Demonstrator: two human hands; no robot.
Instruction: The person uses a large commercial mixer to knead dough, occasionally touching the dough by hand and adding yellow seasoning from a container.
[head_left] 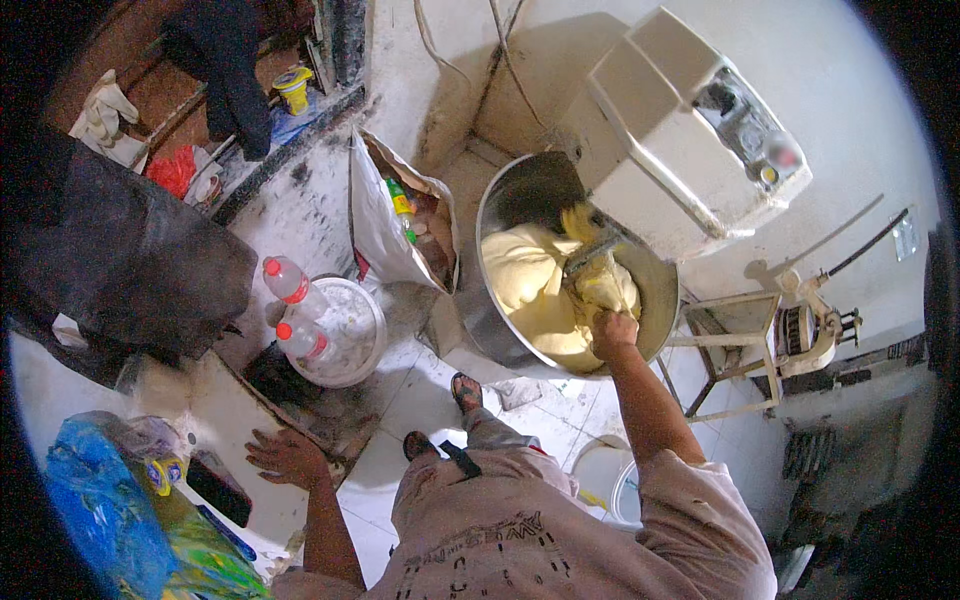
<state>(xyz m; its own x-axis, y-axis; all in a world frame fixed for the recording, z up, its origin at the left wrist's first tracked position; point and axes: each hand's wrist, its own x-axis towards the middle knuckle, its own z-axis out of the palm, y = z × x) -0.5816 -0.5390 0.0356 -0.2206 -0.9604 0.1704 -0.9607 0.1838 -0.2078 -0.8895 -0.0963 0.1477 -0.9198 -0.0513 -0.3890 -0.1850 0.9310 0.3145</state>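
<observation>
My right hand [614, 335] is closed at the near end of a translucent, yellow-smeared bag or tub [610, 283], whose exact kind I cannot make out. It is over the large metal mixer bowl [487, 285], inside the rim. Pale yellow dough [527, 268] fills much of the bowl, and a yellow-coated mixing hook [577, 222] comes down into it from the mixer head. My left hand [287, 457] lies flat with its fingers spread on a white surface [225, 425]. Near it are a dark phone [218, 488] and a blue pen-like stick [227, 532].
The cream mixer [660, 130] stands behind the bowl. Left of the bowl are an open sack [385, 235] holding bottles and a white bucket [372, 350] with two red-capped bottles [287, 280] beside it. A metal stand [735, 350] carries a hand-cranked machine [805, 325] on the right.
</observation>
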